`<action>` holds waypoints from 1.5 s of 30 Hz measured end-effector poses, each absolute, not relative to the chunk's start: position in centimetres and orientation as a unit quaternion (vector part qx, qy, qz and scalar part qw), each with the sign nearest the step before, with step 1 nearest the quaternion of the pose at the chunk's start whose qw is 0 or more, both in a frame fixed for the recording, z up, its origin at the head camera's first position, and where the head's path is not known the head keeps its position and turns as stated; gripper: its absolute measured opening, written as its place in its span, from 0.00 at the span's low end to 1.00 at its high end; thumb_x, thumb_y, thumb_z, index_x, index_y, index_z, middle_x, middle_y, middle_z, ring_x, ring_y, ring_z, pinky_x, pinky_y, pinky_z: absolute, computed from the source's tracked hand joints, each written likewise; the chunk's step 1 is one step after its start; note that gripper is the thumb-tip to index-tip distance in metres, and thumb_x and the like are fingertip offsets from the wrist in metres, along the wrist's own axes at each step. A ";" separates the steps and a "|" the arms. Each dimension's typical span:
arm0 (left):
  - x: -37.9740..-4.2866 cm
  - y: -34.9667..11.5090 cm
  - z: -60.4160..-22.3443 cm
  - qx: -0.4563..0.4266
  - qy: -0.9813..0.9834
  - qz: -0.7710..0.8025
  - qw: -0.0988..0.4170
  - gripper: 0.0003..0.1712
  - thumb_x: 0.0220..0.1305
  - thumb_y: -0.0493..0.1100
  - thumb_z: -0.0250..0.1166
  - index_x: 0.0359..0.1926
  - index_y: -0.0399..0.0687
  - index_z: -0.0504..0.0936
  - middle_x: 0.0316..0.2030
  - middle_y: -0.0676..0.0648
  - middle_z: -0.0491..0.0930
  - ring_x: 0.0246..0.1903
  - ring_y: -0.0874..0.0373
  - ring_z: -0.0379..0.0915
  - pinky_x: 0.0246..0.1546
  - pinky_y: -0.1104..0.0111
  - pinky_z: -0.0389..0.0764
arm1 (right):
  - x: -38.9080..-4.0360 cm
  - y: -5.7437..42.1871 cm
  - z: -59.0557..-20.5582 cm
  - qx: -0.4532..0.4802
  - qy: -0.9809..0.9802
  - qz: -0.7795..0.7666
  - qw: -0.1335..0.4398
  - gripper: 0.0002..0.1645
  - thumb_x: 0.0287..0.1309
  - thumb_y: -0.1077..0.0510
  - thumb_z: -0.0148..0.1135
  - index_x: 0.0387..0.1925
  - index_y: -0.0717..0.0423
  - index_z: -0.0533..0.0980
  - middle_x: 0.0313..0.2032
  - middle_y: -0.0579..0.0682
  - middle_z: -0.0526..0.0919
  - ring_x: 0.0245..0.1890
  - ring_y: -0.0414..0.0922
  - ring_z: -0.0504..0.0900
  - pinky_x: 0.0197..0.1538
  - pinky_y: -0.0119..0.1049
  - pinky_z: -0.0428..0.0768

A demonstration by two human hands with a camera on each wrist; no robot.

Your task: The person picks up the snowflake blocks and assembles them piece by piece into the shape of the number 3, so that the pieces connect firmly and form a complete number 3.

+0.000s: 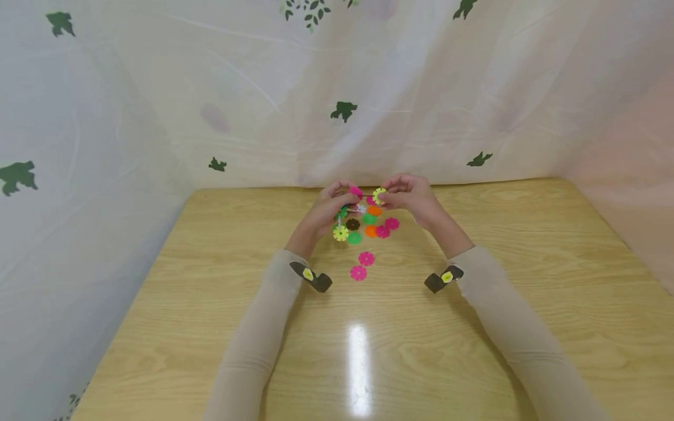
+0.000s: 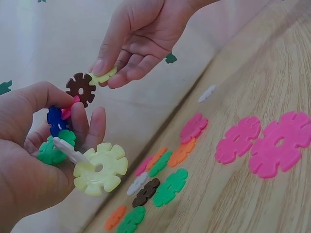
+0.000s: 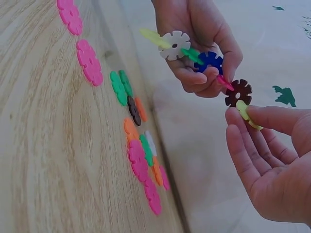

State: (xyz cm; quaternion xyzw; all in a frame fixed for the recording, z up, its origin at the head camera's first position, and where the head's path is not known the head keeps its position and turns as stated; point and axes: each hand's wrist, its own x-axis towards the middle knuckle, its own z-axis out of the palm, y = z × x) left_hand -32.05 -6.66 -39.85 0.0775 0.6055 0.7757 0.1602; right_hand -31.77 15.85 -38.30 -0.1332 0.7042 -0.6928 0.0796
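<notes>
Above the far edge of the table, both hands hold a chain of interlocking flower-shaped plastic discs. My left hand (image 1: pixel 322 211) grips its middle, thumb and index finger on a pink disc (image 2: pixel 73 104) beside a blue disc (image 2: pixel 55 119). From that hand hang a green disc (image 2: pixel 50 153), a white disc (image 3: pixel 166 52) and a pale yellow disc (image 2: pixel 114 163). Past the pink piece comes a brown disc (image 3: pixel 233 97). Slotted into it is a yellow disc (image 3: pixel 248 117), pinched between thumb and fingers of my right hand (image 1: pixel 415 199).
Loose discs lie on the wooden table (image 1: pixel 210 327) below the hands: green (image 2: pixel 170 187), brown (image 2: pixel 146 192), orange (image 2: pixel 182 152), white and pink. Two pink discs (image 1: pixel 365 258) lie nearer the front. A patterned cloth (image 1: pixel 253 117) hangs right behind the table's far edge.
</notes>
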 end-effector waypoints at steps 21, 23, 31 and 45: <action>-32.1 -6.6 -40.2 0.086 0.590 0.788 0.154 0.09 0.70 0.27 0.58 0.44 0.44 0.76 0.41 0.42 0.80 0.36 0.54 0.81 0.41 0.69 0.89 | -31.8 16.1 -38.2 -0.140 0.743 -0.651 0.065 0.17 0.62 0.65 0.69 0.48 0.73 0.79 0.30 0.42 0.88 0.31 0.42 0.88 0.43 0.38 0.90; -32.1 -6.7 -40.2 0.088 0.590 0.788 0.153 0.10 0.69 0.26 0.58 0.43 0.43 0.76 0.40 0.44 0.80 0.36 0.52 0.81 0.40 0.70 0.89 | -31.8 16.1 -38.3 -0.140 0.746 -0.648 0.065 0.16 0.62 0.65 0.69 0.48 0.74 0.79 0.29 0.42 0.88 0.30 0.43 0.88 0.43 0.38 0.90; -31.9 -6.5 -39.7 0.100 0.595 0.785 0.143 0.12 0.68 0.23 0.57 0.42 0.44 0.75 0.39 0.45 0.80 0.36 0.53 0.81 0.39 0.71 0.89 | -31.6 16.2 -38.1 -0.155 0.721 -0.673 0.053 0.13 0.62 0.69 0.68 0.45 0.75 0.79 0.28 0.44 0.88 0.28 0.41 0.87 0.40 0.35 0.90; -31.6 -6.1 -39.3 0.101 0.605 0.781 0.117 0.10 0.69 0.25 0.58 0.41 0.43 0.75 0.37 0.45 0.81 0.32 0.54 0.83 0.37 0.70 0.89 | -31.5 15.6 -38.8 -0.140 0.696 -0.704 0.025 0.11 0.59 0.70 0.69 0.43 0.74 0.81 0.28 0.44 0.89 0.27 0.46 0.88 0.40 0.40 0.90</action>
